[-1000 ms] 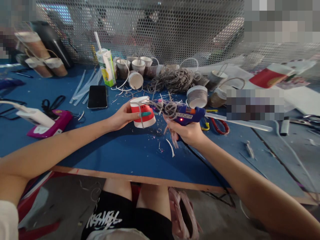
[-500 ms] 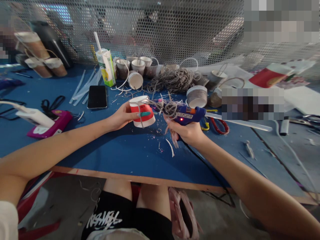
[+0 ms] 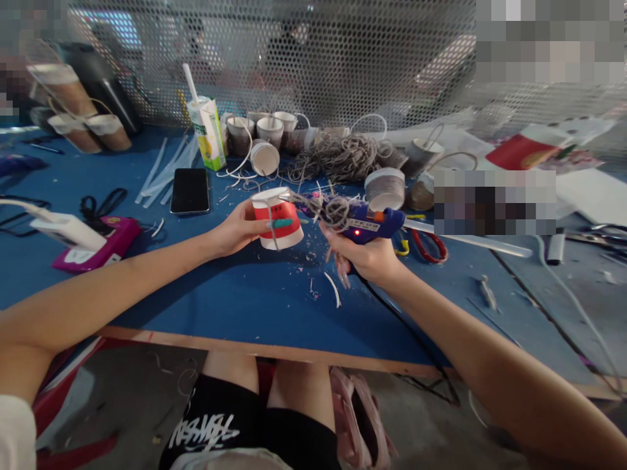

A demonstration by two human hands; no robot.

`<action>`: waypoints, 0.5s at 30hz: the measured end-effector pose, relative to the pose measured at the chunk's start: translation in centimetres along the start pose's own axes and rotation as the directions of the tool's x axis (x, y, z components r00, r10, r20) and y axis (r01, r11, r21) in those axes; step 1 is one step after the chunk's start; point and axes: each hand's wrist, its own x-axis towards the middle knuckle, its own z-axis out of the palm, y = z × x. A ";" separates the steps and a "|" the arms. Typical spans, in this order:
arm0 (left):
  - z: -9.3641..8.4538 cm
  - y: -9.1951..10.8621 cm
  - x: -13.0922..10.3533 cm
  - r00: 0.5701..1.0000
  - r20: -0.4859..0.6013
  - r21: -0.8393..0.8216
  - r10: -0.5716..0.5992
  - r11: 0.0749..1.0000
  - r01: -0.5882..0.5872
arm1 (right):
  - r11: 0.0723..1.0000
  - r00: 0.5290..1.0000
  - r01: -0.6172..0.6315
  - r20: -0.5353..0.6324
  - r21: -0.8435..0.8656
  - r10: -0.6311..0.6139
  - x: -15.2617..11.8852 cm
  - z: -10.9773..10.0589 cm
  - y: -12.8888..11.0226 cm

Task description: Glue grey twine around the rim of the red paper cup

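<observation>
My left hand (image 3: pixel 242 228) is closed round a red and white paper cup (image 3: pixel 280 214), held slightly tilted above the table. A strip of grey cord (image 3: pixel 272 225) runs down the cup's side, and my thumb presses near it. In my right hand (image 3: pixel 367 254) is a blue hot glue gun (image 3: pixel 377 225) with a lit red light and a clear glue stick (image 3: pixel 470 244) out of its back. Tangled grey cord clings round the front of the gun. Its nozzle is at the cup's upper rim; whether it touches, I cannot tell.
Behind the hands lie a heap of grey cord (image 3: pixel 343 156) and several cord-wrapped cups (image 3: pixel 385 189). A phone (image 3: pixel 190 190), a drink carton (image 3: pixel 208 134) and a purple power strip (image 3: pixel 120 238) are to the left. Red-handled scissors or pliers (image 3: pixel 431 248) lie to the right. A perforated metal screen (image 3: pixel 343 65) stands behind.
Almost nothing differs. The cup and my left hand have shifted very slightly left, while the glue gun's nozzle stays at the cup's rim.
</observation>
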 end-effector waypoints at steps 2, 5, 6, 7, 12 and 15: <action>0.1 0.0 0.0 1.000 -0.002 -0.014 0.003 1.000 -0.003 | 1.000 1.000 0.009 0.005 -0.005 -0.009 0.0 -0.1 0.1; 0.2 0.1 -0.1 1.000 0.004 -0.027 0.006 1.000 -0.006 | 1.000 1.000 0.016 0.016 -0.015 -0.016 -0.1 -0.1 0.2; 0.2 0.1 -0.1 1.000 0.009 -0.031 0.006 1.000 -0.006 | 1.000 1.000 0.017 0.018 -0.017 -0.017 -0.1 -0.2 0.2; 0.3 0.1 -0.1 1.000 0.014 -0.032 0.004 0.999 -0.004 | 1.000 1.000 0.018 0.020 -0.018 -0.018 -0.1 -0.2 0.3; 0.4 0.1 -0.2 1.000 0.022 0.006 0.016 1.000 -0.016 | 1.000 1.000 0.015 0.013 -0.012 -0.015 0.0 -0.1 0.2; 0.3 0.1 -0.1 0.999 0.017 0.013 0.030 0.999 -0.030 | 1.000 1.000 0.010 0.013 -0.016 -0.010 0.0 -0.1 0.1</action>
